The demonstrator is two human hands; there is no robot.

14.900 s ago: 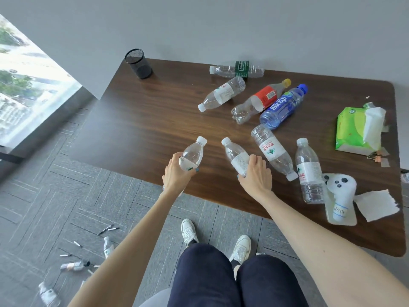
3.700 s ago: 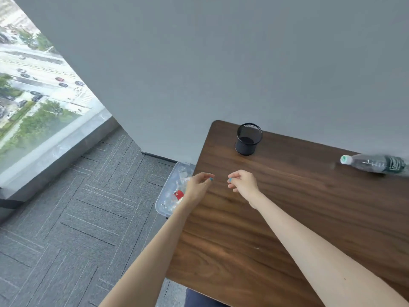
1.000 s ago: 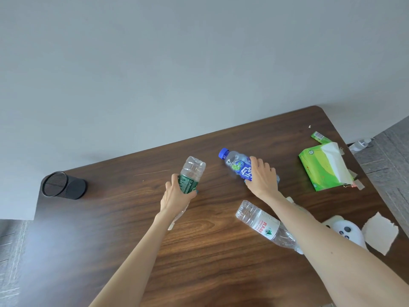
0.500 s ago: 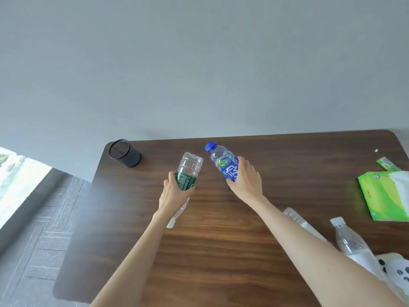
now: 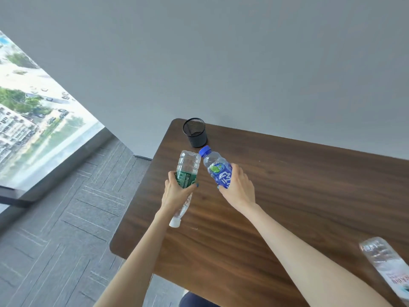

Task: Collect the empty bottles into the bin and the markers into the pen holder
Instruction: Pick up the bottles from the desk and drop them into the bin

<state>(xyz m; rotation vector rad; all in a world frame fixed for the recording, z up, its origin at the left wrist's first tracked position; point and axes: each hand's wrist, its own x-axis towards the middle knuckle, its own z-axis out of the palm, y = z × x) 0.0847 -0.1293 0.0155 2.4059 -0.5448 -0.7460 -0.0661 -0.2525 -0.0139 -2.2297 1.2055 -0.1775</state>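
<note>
The left grip (image 5: 177, 192) is wrapped around the middle of a clear bottle with a green label (image 5: 187, 167), fingers curled over the label and the thumb on the near side; this bottle is turned so that its ribbed base points away from the person and its white cap (image 5: 175, 223) points back toward them, just below the wrist. The right grip (image 5: 238, 189) is closed around the lower half of a blue-labelled bottle (image 5: 218, 170), whose blue cap (image 5: 204, 151) points away and slightly left. Both bottles are lifted off the dark wooden tabletop (image 5: 298, 185) and lean toward each other, so that the base of the green-label one and the neck of the blue one sit just beside each other; whether they touch cannot be told. Both are held over the tabletop's far left part, near its left edge. Just beyond the blue cap, a black mesh pen holder (image 5: 195, 132) stands upright at the far left corner of the tabletop, close to the grey wall (image 5: 221, 63); what is inside it cannot be made out. A third clear bottle (image 5: 386, 264) lies on its side at the right border of the view, well apart from both grips, partly cut off and blurred. Left of the tabletop is grey patterned carpet (image 5: 66, 218), and beyond it a large window (image 5: 33, 103) looks down on streets and trees. At the bottom edge a patch of dark trousers (image 5: 194, 302) shows below the tabletop's near rim
</note>
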